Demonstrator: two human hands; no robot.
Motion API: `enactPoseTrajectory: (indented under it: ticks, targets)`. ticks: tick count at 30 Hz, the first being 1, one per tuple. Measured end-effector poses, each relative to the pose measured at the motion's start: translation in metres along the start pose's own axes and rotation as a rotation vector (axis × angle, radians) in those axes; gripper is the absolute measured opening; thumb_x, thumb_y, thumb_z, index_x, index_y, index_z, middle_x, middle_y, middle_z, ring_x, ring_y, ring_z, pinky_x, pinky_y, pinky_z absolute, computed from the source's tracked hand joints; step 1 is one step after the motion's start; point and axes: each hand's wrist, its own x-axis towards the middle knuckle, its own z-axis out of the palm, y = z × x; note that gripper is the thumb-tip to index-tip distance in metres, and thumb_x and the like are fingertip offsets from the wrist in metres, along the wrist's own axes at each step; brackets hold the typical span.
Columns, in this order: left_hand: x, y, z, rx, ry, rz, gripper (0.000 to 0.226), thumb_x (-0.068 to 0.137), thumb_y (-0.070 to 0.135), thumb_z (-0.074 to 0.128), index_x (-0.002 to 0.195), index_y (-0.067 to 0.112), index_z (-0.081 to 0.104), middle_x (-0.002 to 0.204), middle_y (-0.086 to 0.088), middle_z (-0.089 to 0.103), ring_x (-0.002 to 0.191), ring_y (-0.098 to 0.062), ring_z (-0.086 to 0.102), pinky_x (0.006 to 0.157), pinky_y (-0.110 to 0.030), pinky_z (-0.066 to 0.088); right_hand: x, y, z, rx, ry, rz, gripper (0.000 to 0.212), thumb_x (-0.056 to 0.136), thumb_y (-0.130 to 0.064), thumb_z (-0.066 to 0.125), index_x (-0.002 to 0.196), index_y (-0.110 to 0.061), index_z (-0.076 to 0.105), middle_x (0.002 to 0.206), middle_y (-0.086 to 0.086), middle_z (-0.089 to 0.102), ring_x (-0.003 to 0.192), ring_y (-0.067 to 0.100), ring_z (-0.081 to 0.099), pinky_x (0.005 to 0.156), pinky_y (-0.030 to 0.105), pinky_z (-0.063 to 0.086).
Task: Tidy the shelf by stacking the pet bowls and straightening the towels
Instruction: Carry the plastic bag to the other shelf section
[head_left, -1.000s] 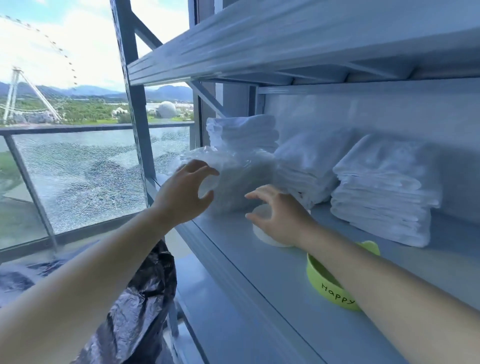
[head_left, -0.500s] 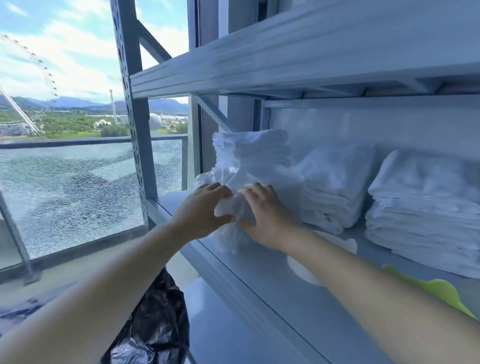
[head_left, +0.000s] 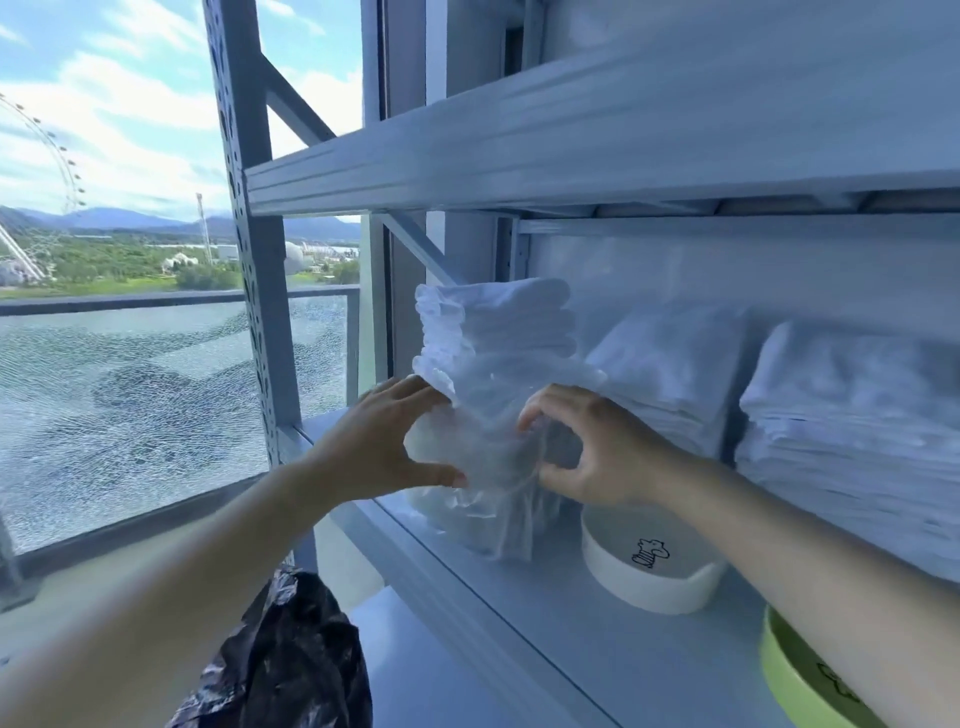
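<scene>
On the grey shelf (head_left: 597, 644) a clear plastic bag of white towels (head_left: 488, 467) stands at the left end. My left hand (head_left: 384, 447) grips its left side and my right hand (head_left: 592, 452) pinches its right side. Behind the bag is a tall folded white towel stack (head_left: 504, 322). Two more white towel stacks (head_left: 670, 374) (head_left: 852, 431) lie to the right. A white pet bowl (head_left: 649, 582) with a small drawing sits under my right wrist. At the bottom right edge, a green pet bowl (head_left: 795, 680) is partly cut off by my forearm.
An upper shelf board (head_left: 571, 135) hangs close above the towels. The perforated shelf post (head_left: 249, 291) stands at the left. A black plastic bag (head_left: 291, 660) lies on the floor below. Left of the post is a cracked glass railing (head_left: 130, 415).
Both hands have closed in on the plastic bag from either side. The view has shifted nearer and to the left, so the white bowl shows fully and the green bowl slides to the corner.
</scene>
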Motion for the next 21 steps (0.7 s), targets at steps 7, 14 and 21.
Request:
enactPoseTrajectory:
  ticks: [7, 14, 21]
  targets:
    - [0.008, -0.013, 0.017, 0.024, -0.044, 0.007, 0.093, 0.042, 0.074, 0.073, 0.107, 0.009, 0.06, 0.108, 0.003, 0.056, 0.105, -0.015, 0.043, 0.085, -0.02, 0.035, 0.005, -0.036, 0.026, -0.297, 0.015, 0.083, 0.054, 0.07, -0.062, 0.061, 0.101, -0.024, 0.037, 0.105, -0.008, 0.047, 0.097, 0.015, 0.04, 0.077, 0.033, 0.039]
    - [0.004, -0.004, 0.021, -0.035, 0.022, 0.065, 0.081, 0.043, 0.072, 0.075, 0.099, 0.016, 0.065, 0.093, 0.009, 0.059, 0.091, -0.014, 0.046, 0.075, -0.023, 0.04, -0.005, -0.037, 0.041, -0.198, 0.104, 0.111, 0.052, 0.068, -0.051, 0.072, 0.104, -0.018, 0.053, 0.106, -0.005, 0.047, 0.108, 0.014, 0.04, 0.079, 0.021, 0.033]
    - [-0.007, 0.011, 0.023, 0.001, 0.093, 0.079, 0.063, 0.05, 0.07, 0.073, 0.088, 0.021, 0.062, 0.088, 0.013, 0.057, 0.085, -0.012, 0.042, 0.065, -0.03, 0.046, -0.011, -0.037, 0.036, 0.0, 0.152, 0.111, 0.037, 0.064, -0.024, 0.079, 0.082, -0.027, 0.046, 0.089, -0.009, 0.042, 0.084, 0.009, 0.042, 0.066, 0.009, 0.029]
